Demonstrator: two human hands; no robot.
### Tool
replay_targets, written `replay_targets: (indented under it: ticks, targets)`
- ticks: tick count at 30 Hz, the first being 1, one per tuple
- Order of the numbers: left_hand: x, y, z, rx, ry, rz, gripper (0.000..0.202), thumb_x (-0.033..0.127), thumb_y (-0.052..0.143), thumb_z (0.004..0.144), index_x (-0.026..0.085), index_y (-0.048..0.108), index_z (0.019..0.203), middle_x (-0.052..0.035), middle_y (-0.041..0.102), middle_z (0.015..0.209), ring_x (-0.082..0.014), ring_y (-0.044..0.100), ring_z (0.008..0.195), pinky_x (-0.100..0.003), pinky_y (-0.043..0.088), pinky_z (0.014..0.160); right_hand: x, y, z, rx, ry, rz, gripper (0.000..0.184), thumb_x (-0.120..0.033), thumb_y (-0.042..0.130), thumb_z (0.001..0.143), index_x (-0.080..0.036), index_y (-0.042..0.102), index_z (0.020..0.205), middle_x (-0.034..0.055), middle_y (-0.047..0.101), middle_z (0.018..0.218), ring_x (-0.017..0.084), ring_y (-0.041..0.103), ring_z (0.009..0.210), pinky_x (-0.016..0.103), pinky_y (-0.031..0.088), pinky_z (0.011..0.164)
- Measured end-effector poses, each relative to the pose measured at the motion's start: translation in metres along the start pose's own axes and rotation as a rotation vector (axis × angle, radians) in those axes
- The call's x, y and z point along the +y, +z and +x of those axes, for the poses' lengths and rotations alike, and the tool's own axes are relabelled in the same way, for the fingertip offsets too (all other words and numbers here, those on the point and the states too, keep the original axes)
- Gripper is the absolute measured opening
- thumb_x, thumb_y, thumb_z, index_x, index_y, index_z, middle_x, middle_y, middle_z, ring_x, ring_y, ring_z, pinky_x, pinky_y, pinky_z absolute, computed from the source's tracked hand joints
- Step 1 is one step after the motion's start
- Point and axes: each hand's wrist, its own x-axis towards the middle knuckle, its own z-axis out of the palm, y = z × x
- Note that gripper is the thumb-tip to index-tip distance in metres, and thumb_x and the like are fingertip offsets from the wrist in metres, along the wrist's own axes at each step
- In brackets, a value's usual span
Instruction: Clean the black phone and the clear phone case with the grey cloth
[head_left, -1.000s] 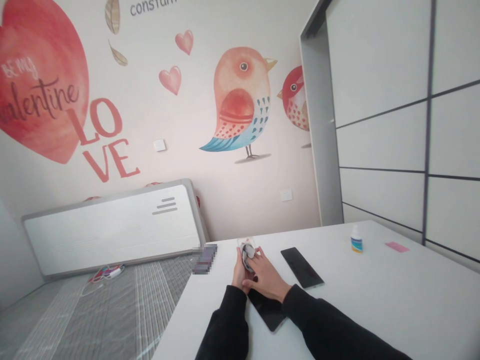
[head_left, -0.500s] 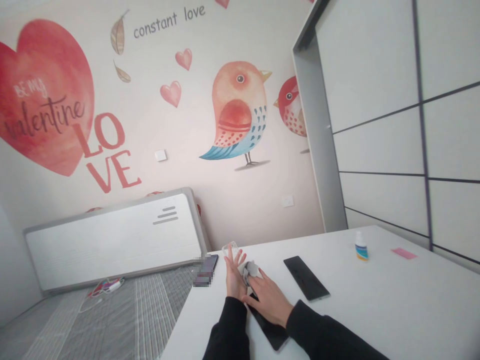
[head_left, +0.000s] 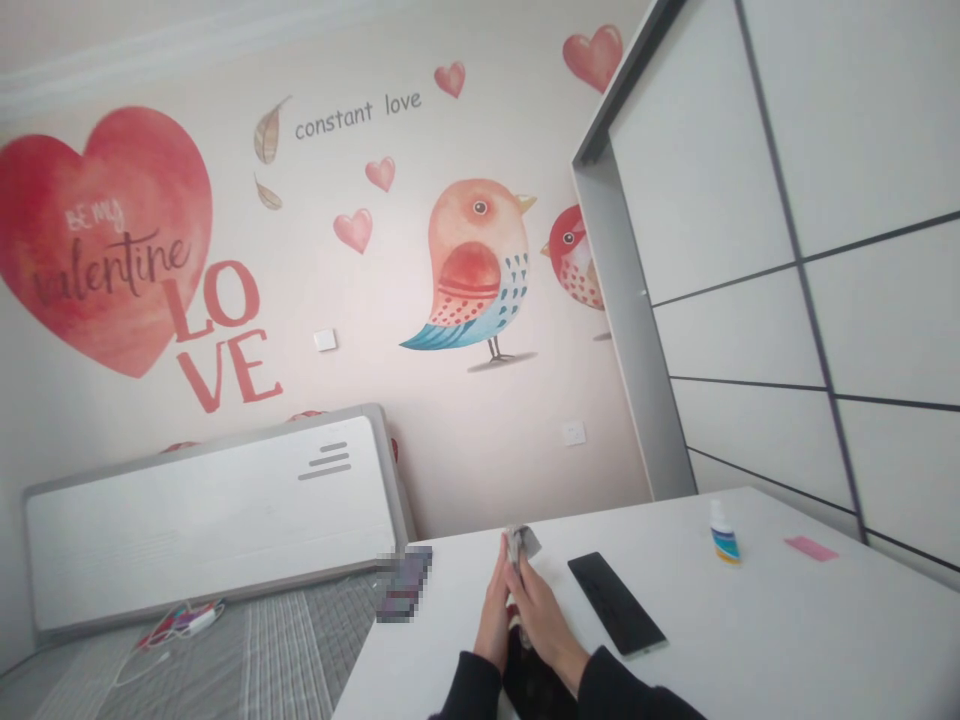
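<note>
My left hand [head_left: 495,612] and my right hand [head_left: 545,622] are pressed close together over the white table [head_left: 750,620], both in black sleeves. A small grey cloth [head_left: 520,543] sticks up between their fingertips, pinched by both hands. Under my wrists lies a dark phone [head_left: 525,680], mostly hidden by my hands and sleeves. A second dark phone [head_left: 616,602] lies flat just to the right of my right hand.
A small white bottle with a blue and yellow label [head_left: 724,531] and a pink slip [head_left: 811,548] are at the table's far right. A blurred phone-like item [head_left: 403,583] rests at the table's left edge. A bed with a white headboard [head_left: 210,515] and cables [head_left: 176,625] is on the left.
My left hand has gone from spread open to closed on the cloth with the right hand. The cloth has lifted off the phone. The view has tilted upward.
</note>
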Motion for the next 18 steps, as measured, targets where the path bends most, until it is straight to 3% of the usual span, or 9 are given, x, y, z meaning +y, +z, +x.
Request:
replay_targets:
  ticks: [1, 3, 6, 12, 18]
  targets:
    - [0.000, -0.002, 0.001, 0.031, 0.022, 0.075, 0.085, 0.066, 0.075, 0.077, 0.031, 0.051, 0.151, -0.0058, 0.049, 0.158, -0.0329, 0.047, 0.143, -0.036, 0.052, 0.097, 0.003, -0.001, 0.005, 0.050, 0.018, 0.107, 0.075, -0.074, 0.047, 0.094, -0.020, 0.054, 0.146, 0.0176, 0.060, 0.143, 0.034, 0.054, 0.136, 0.048, 0.042, 0.113]
    - [0.000, -0.005, 0.003, 0.130, 0.079, 0.170, 0.099, 0.064, 0.083, 0.069, 0.023, 0.049, 0.153, -0.0138, 0.066, 0.137, -0.0292, 0.067, 0.112, -0.030, 0.053, 0.077, 0.006, -0.005, 0.014, 0.101, 0.038, 0.248, 0.076, -0.080, 0.059, 0.083, -0.018, 0.067, 0.127, 0.0183, 0.070, 0.126, 0.035, 0.064, 0.120, 0.047, 0.048, 0.105]
    - [0.005, -0.005, 0.001, 0.255, 0.123, 0.162, 0.113, 0.064, 0.088, 0.060, 0.017, 0.046, 0.154, -0.0120, 0.074, 0.108, -0.0173, 0.067, 0.074, -0.024, 0.047, 0.059, 0.007, -0.016, 0.025, 0.090, 0.053, 0.299, 0.072, -0.080, 0.072, 0.070, -0.016, 0.073, 0.101, 0.0166, 0.075, 0.103, 0.033, 0.069, 0.099, 0.045, 0.051, 0.095]
    - [0.017, 0.004, -0.007, 0.215, 0.136, 0.290, 0.074, 0.067, 0.076, 0.072, 0.016, 0.072, 0.126, -0.0115, 0.075, 0.099, -0.0135, 0.060, 0.062, -0.020, 0.040, 0.045, 0.010, -0.031, 0.029, 0.041, 0.141, 0.301, 0.062, -0.074, 0.077, 0.070, -0.015, 0.073, 0.085, 0.0057, 0.068, 0.075, 0.020, 0.060, 0.068, 0.031, 0.047, 0.064]
    - [0.018, 0.002, -0.008, 0.228, 0.094, 0.285, 0.070, 0.068, 0.073, 0.075, 0.020, 0.073, 0.126, -0.0137, 0.071, 0.124, -0.0217, 0.068, 0.086, -0.022, 0.047, 0.052, 0.007, -0.026, 0.019, -0.001, 0.202, 0.406, 0.058, -0.071, 0.079, 0.070, -0.015, 0.072, 0.083, 0.0057, 0.069, 0.079, 0.021, 0.064, 0.077, 0.033, 0.052, 0.071]
